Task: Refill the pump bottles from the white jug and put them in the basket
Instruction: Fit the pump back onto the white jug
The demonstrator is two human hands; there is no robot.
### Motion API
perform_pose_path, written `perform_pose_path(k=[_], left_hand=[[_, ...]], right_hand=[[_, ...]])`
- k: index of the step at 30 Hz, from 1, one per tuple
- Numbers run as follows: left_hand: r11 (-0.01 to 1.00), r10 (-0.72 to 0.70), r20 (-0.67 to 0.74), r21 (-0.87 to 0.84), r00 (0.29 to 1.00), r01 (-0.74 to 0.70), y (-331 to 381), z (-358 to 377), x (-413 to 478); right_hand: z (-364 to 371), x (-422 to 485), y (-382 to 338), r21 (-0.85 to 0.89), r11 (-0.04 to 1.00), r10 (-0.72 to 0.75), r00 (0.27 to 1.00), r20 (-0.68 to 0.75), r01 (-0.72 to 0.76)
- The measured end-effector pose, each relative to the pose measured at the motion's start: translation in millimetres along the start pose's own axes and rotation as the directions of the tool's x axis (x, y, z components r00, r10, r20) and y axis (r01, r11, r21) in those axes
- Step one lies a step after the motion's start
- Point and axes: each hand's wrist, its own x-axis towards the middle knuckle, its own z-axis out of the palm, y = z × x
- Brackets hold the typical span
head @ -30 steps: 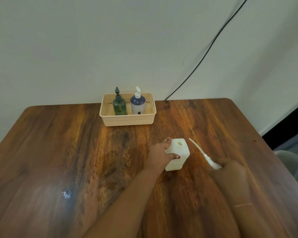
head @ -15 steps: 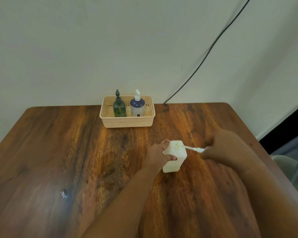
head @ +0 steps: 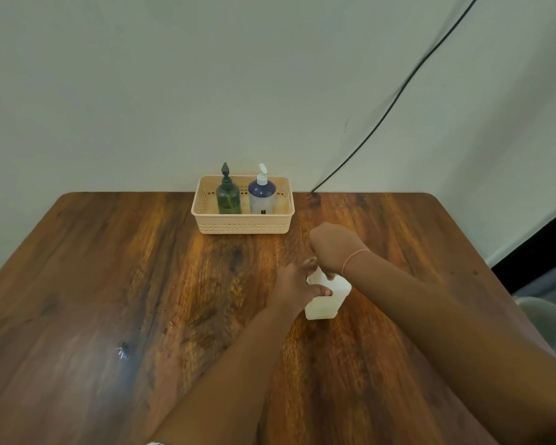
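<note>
— Head view: what stands at mid-table?

— A white bottle (head: 326,300), upright, its long axis vertical, on the wooden table (head: 109,300), nearer than the basket (head: 243,223); the left hand (head: 297,285) wraps its side, fingers curled round it, thumb across the front; the right hand (head: 333,248) sits closed over its top, hiding the neck; what that fist grips cannot be told.

— And the basket?

— Beige, perforated, at the far edge against the wall; inside, a green pump bottle (head: 228,199) at left and a blue-and-white pump bottle (head: 262,195) at right, both upright, just beside each other, pumps pointing up; a black cable (head: 398,94) runs down the wall behind.
</note>
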Motion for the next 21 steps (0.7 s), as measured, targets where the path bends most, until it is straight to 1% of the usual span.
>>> perform_pose_path(k=[2,4,5,6,7,8,9,10,11,12,13,14,15,16,17,18,20,21], left_hand=[[1.000,0.001,-0.011,0.014,1.000,-0.001,-3,0,0],[1.000,-0.001,-0.011,0.016,1.000,0.001,-5,-1,0],[1.000,-0.009,-0.009,0.005,1.000,0.009,-5,-1,0],[1.000,-0.012,-0.010,0.007,1.000,0.012,-5,-1,0],[1.000,-0.008,-0.009,0.025,1.000,0.008,-5,-1,-1],[0.999,0.000,-0.003,0.052,1.000,0.000,-5,0,-2],[0.997,0.010,0.003,0.073,1.000,-0.011,-6,0,-3],[0.996,0.016,0.004,0.083,1.000,-0.017,-6,0,-3],[0.997,0.021,0.000,0.079,1.000,-0.020,-6,0,-3],[0.997,0.023,-0.007,0.068,1.000,-0.022,-6,-1,-2],[0.998,0.026,-0.013,0.057,1.000,-0.025,-5,-2,-1],[0.998,0.032,-0.019,0.054,0.999,-0.031,-4,-3,0],[0.998,0.040,-0.020,0.057,0.999,-0.039,-2,-3,0],[0.997,0.046,-0.020,0.058,0.999,-0.044,-1,-3,1],[0.998,0.043,-0.022,0.048,0.999,-0.042,0,-2,2],[0.999,0.036,-0.025,0.035,0.999,-0.035,0,-2,2],[0.999,0.025,-0.029,0.034,0.999,-0.024,-1,-2,2],[0.999,0.023,-0.027,0.042,0.999,-0.022,-2,-2,2]], right_hand=[[2,3,-8,-0.015,1.000,0.012,1.000,0.021,-0.012],[-5,6,-7,0.035,0.998,0.056,0.994,0.092,-0.059],[-11,9,1,0.120,0.986,0.091,0.982,0.166,-0.111],[-16,10,13,0.247,0.953,0.113,0.961,0.252,-0.177],[-20,7,29,0.406,0.878,0.128,0.941,0.314,-0.255],[-19,2,44,0.567,0.761,0.140,0.933,0.332,-0.316],[-13,-6,56,0.698,0.642,0.140,0.943,0.301,-0.317],[-2,-15,62,0.798,0.542,0.133,0.964,0.229,-0.264],[13,-24,63,0.893,0.413,0.108,0.983,0.147,-0.179],[29,-32,58,0.972,0.223,0.058,0.996,0.064,-0.076],[42,-39,51,1.000,0.002,0.017,1.000,-0.017,0.017],[51,-45,46,0.982,-0.172,0.006,0.997,-0.079,0.079],[59,-47,43,0.955,-0.267,0.021,0.991,-0.130,0.131],[65,-48,42,0.941,-0.289,0.040,0.985,-0.169,0.173],[67,-47,43,0.941,-0.263,0.056,0.977,-0.205,0.212],[68,-46,43,0.955,-0.179,0.068,0.971,-0.227,0.236],[68,-42,42,0.967,0.075,0.089,0.965,-0.248,0.242],[70,-40,40,0.958,0.171,0.091,0.964,-0.248,0.231]])
